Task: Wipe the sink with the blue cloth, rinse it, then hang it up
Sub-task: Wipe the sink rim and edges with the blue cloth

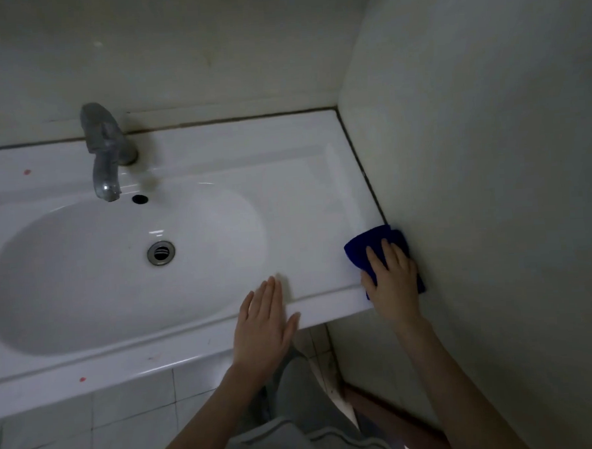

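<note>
The white sink point(305, 175) fills the left and centre, with an oval basin, a metal drain point(161, 253) and a grey tap point(104, 155) at the back. A folded blue cloth point(367, 246) lies on the sink's front right corner, against the side wall. My right hand point(392, 281) presses flat on the cloth, fingers spread over it. My left hand point(264, 324) rests flat and open on the sink's front rim, right of the basin, holding nothing.
A pale wall point(491, 179) runs along the sink's right edge and another stands behind the tap. Small red specks point(27, 172) mark the sink's left side. White floor tiles point(126, 422) and my grey trousers show below the front rim.
</note>
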